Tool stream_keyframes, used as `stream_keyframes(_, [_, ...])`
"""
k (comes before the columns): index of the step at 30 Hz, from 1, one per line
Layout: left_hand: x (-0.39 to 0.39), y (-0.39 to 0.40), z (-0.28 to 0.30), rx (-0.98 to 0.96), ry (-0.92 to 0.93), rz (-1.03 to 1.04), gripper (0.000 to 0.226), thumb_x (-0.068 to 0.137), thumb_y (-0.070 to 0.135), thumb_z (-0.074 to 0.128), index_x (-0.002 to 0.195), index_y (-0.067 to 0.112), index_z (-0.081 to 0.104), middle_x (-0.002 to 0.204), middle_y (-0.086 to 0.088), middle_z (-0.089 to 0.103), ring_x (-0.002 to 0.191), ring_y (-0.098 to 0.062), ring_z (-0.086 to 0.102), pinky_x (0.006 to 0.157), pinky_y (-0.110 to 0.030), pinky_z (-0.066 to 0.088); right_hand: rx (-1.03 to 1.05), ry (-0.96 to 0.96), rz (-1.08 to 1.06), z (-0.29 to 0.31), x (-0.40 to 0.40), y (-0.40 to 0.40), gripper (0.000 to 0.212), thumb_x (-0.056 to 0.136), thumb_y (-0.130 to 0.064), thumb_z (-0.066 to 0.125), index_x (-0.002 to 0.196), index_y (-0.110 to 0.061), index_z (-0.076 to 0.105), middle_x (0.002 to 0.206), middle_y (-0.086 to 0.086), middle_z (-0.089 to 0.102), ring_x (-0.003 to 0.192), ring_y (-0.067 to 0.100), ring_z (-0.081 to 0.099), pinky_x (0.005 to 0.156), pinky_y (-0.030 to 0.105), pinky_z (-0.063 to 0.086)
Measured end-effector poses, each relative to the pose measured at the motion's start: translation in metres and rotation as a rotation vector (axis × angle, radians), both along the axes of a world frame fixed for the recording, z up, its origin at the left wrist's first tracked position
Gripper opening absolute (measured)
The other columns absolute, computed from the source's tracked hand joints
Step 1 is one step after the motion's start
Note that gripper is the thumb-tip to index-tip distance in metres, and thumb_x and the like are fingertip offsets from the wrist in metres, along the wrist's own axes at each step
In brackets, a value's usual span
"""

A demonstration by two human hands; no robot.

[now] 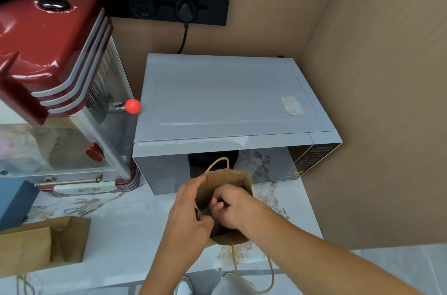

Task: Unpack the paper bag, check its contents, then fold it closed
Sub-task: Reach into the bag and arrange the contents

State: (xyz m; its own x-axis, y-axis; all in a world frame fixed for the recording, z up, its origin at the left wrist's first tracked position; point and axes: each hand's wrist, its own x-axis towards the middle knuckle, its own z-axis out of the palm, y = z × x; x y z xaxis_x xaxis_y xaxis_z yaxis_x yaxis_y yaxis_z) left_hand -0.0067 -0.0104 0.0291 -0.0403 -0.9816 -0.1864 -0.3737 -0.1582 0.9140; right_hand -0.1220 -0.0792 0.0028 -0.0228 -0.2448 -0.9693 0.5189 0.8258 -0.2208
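Bright, even light; soft focus, glare on the red appliance point(48, 36), edges bowed.

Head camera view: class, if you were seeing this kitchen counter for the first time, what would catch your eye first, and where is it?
Probably the two hands at the open paper bag near the counter's front: the left hand holds its rim, the right hand reaches inside. Next, the glossy red popcorn machine fills the upper left, with the grey microwave right behind the bag.
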Motion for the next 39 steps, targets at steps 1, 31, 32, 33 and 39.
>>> stream_keyframes(1, [0.001, 0.0, -0.001, 0.001, -0.002, 0.001, 0.081, 0.073, -0.012, 0.056, 0.121, 0.051, 0.038, 0.111, 0.033, 0.042, 0.068, 0.006, 0.056, 0.061, -0.005, 0.045, -0.04, 0.025, 0.052, 0.006, -0.007, 0.002, 0.012, 0.088, 0.005, 0.045, 0.082, -0.002, 0.052, 0.067, 0.014, 0.049, 0.042, 0.015, 0.046, 0.023, 0.01, 0.029])
stream_keyframes(31, [0.004, -0.002, -0.013, -0.021, -0.041, -0.057, 0.082, 0.077, -0.014, 0.054, 0.138, 0.037, 0.037, 0.13, 0.022, 0.04, 0.108, 0.028, 0.035, 0.079, -0.007, 0.04, -0.338, 0.931, 2.323, 0.013, 0.004, -0.013, 0.032, 0.09, -0.01, 0.059, 0.122, -0.007, 0.059, 0.09, 0.011, 0.059, 0.066, 0.023, 0.052, 0.057, 0.035, 0.043])
stream_keyframes(32, [0.004, -0.001, -0.013, -0.022, -0.04, -0.062, 0.081, 0.077, -0.014, 0.054, 0.139, 0.037, 0.037, 0.13, 0.022, 0.039, 0.108, 0.028, 0.035, 0.079, -0.007, 0.04, -0.326, 0.914, 2.307, 0.013, 0.005, -0.013, 0.031, 0.089, -0.006, 0.06, 0.12, -0.004, 0.06, 0.078, 0.01, 0.055, 0.057, 0.022, 0.048, 0.049, 0.033, 0.041])
stream_keyframes(33, [0.004, -0.001, -0.013, -0.023, -0.035, -0.066, 0.081, 0.077, -0.014, 0.054, 0.139, 0.037, 0.037, 0.129, 0.023, 0.04, 0.105, 0.026, 0.039, 0.077, -0.007, 0.042, -0.324, 0.906, 2.293, 0.013, 0.005, -0.013, 0.03, 0.088, -0.003, 0.061, 0.118, -0.002, 0.061, 0.07, 0.01, 0.05, 0.053, 0.021, 0.046, 0.043, 0.032, 0.037])
stream_keyframes(39, [0.004, -0.002, -0.015, -0.02, -0.016, -0.074, 0.082, 0.078, -0.013, 0.054, 0.138, 0.04, 0.037, 0.129, 0.023, 0.04, 0.1, 0.014, 0.047, 0.076, -0.016, 0.048, -0.355, 0.927, 2.239, 0.007, 0.006, -0.014, 0.033, 0.084, 0.0, 0.065, 0.117, 0.003, 0.061, 0.065, 0.01, 0.048, 0.05, 0.022, 0.045, 0.039, 0.031, 0.035])
